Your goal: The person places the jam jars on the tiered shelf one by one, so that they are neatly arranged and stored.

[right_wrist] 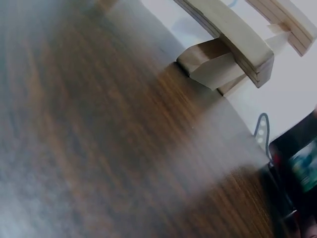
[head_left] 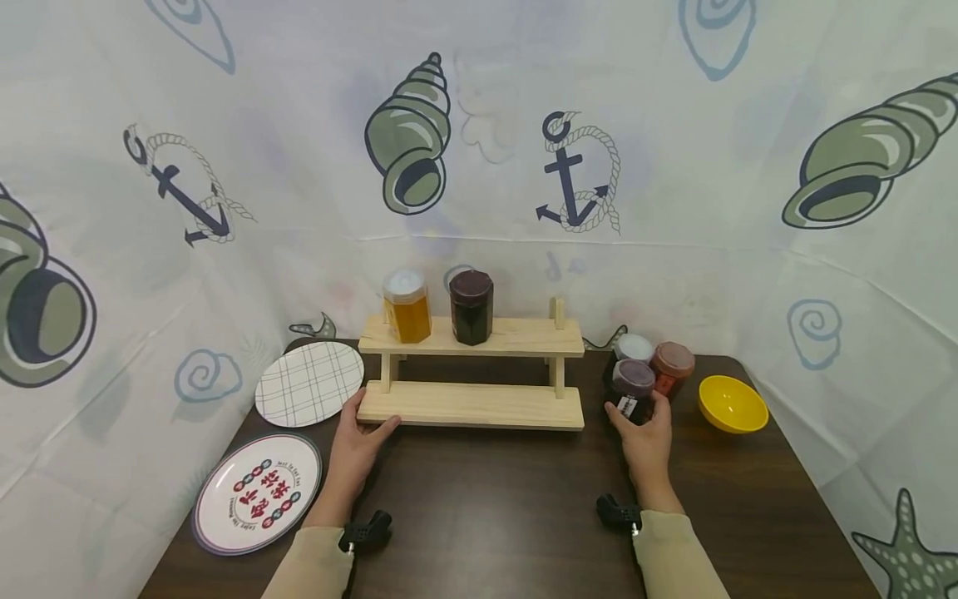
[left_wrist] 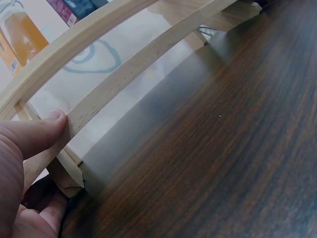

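A two-tier wooden rack (head_left: 470, 406) stands on the dark table. My left hand (head_left: 353, 456) grips the left end of its lower board; in the left wrist view the thumb (left_wrist: 42, 133) presses the board's edge and the other fingers curl below. On the upper board are a honey-coloured jar (head_left: 408, 308) with a white lid and a dark jar (head_left: 471, 309). Right of the rack, my right hand (head_left: 647, 449) holds a dark jar with a purple lid (head_left: 633, 381) between thumb and fingers. The right wrist view shows only part of a dark jar (right_wrist: 303, 168) at its edge.
Behind the held jar stand a white-lidded jar (head_left: 634, 346) and a red jar (head_left: 673, 366). Further right is a yellow bowl (head_left: 733, 404). A checked plate (head_left: 309, 384) and a plate with red lettering (head_left: 258, 494) lie on the left. A patterned cloth (head_left: 494, 166) hangs behind.
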{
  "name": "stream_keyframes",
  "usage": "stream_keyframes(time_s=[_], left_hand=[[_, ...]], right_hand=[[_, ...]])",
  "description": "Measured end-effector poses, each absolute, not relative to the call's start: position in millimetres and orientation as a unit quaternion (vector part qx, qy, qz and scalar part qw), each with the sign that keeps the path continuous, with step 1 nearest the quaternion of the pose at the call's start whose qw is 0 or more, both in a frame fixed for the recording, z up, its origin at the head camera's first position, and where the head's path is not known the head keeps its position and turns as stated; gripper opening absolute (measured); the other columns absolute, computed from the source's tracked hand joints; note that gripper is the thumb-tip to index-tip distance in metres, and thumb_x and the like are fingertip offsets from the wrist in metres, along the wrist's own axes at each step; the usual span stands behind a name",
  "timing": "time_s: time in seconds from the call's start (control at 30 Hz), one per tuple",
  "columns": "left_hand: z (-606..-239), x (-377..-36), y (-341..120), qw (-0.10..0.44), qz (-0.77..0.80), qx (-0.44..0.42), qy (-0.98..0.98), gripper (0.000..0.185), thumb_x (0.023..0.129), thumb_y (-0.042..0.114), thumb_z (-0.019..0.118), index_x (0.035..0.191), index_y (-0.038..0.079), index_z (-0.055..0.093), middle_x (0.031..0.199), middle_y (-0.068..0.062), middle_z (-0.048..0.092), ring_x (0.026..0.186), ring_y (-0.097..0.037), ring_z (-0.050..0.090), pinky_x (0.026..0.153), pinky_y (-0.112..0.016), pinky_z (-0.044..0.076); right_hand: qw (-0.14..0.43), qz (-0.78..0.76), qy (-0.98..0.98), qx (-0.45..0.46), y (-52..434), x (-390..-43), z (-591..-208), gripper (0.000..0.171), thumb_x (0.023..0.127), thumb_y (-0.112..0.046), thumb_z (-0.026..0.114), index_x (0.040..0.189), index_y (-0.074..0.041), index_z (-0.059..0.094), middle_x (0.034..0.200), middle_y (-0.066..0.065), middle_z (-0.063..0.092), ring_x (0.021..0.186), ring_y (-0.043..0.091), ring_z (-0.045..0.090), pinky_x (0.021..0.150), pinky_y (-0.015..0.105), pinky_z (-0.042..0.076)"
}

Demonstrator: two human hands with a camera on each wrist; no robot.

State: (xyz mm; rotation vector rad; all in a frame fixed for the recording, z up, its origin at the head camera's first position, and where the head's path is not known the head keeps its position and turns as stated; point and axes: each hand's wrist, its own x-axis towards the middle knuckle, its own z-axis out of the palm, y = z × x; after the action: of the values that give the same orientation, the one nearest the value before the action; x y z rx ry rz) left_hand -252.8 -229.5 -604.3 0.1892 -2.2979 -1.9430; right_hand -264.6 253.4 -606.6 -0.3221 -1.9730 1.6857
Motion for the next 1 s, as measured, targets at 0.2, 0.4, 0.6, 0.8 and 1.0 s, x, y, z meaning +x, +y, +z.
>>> stream_keyframes(time_s=[0.2, 0.4, 0.6, 0.8, 1.0], left_hand=[[-605.3, -251.8, -229.5, 0.061, -0.647, 0.059, -0.758, 0.101, 0.099, 0.022, 0.084, 0.174, 0.013, 0.019, 0.179, -0.020, 0.023, 0.166, -0.035, 0.031, 0.131, -0.052, 0.034], [-607.9, -250.4, -228.8, 0.059, -0.640, 0.071, -0.763, 0.101, 0.098, 0.021, 0.085, 0.174, 0.013, 0.020, 0.179, -0.020, 0.025, 0.165, -0.037, 0.033, 0.130, -0.053, 0.037], [-608.8, -250.9, -227.2, 0.058, -0.646, 0.068, -0.758, 0.101, 0.098, 0.021, 0.085, 0.174, 0.013, 0.020, 0.178, -0.019, 0.026, 0.164, -0.035, 0.035, 0.129, -0.054, 0.037], [-605.4, -254.4, -226.6, 0.059, -0.645, 0.062, -0.759, 0.100, 0.098, 0.024, 0.085, 0.174, 0.014, 0.020, 0.179, -0.018, 0.025, 0.165, -0.034, 0.033, 0.130, -0.054, 0.036], [-603.9, -254.4, -228.7, 0.058, -0.642, 0.066, -0.762, 0.101, 0.099, 0.023, 0.084, 0.174, 0.014, 0.019, 0.178, -0.019, 0.025, 0.164, -0.034, 0.034, 0.130, -0.052, 0.037]], right_hand=[[0.268, 0.662, -0.691, -0.114, 254.3, -265.0, -605.7, 0.063, 0.088, -0.005, 0.091, 0.142, -0.008, 0.057, 0.126, -0.005, 0.061, 0.113, 0.010, 0.059, 0.088, 0.009, 0.052], [0.350, 0.664, -0.652, -0.103, 255.8, -259.7, -602.2, 0.060, 0.086, -0.006, 0.093, 0.138, -0.011, 0.064, 0.125, -0.003, 0.067, 0.115, 0.014, 0.064, 0.093, 0.015, 0.055], [0.418, 0.660, -0.618, -0.087, 253.5, -257.2, -594.0, 0.055, 0.085, -0.004, 0.092, 0.134, -0.010, 0.068, 0.124, -0.002, 0.071, 0.114, 0.015, 0.065, 0.097, 0.017, 0.054], [0.449, 0.682, -0.575, -0.050, 232.7, -248.9, -562.9, 0.059, 0.082, 0.005, 0.091, 0.136, -0.004, 0.067, 0.124, 0.004, 0.071, 0.109, 0.014, 0.070, 0.094, 0.019, 0.060], [0.413, 0.693, -0.590, -0.034, 214.0, -251.2, -539.6, 0.063, 0.085, 0.006, 0.089, 0.142, -0.003, 0.063, 0.127, 0.005, 0.069, 0.107, 0.016, 0.071, 0.092, 0.018, 0.062]])
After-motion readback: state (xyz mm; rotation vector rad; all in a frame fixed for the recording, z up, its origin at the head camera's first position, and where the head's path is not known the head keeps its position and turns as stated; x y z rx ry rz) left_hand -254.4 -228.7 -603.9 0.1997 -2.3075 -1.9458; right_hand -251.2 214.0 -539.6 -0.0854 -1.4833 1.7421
